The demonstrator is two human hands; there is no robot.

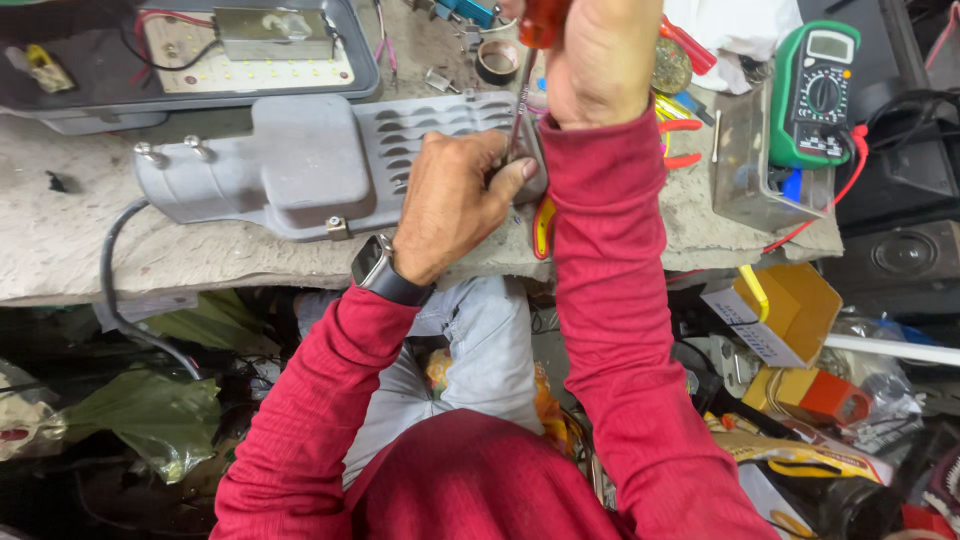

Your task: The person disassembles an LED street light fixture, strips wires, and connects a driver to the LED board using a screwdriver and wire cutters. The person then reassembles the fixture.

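Note:
A grey metal lamp housing [300,165] with cooling slots lies upside down on the workbench. My left hand [455,200] rests on its right end, thumb and fingers pinching the shaft of a screwdriver [520,100] near the tip. My right hand [595,55] is closed around the screwdriver's red-orange handle above it and holds the tool nearly upright. Both arms wear red sleeves, and a dark watch sits on the left wrist.
An open lamp body with an LED board [245,50] lies at the back left. A green multimeter [815,90] sits in a clear box [750,170] at right. Pliers with red handles [680,140], tape roll [497,60], black cable [115,270], and cluttered boxes below the bench.

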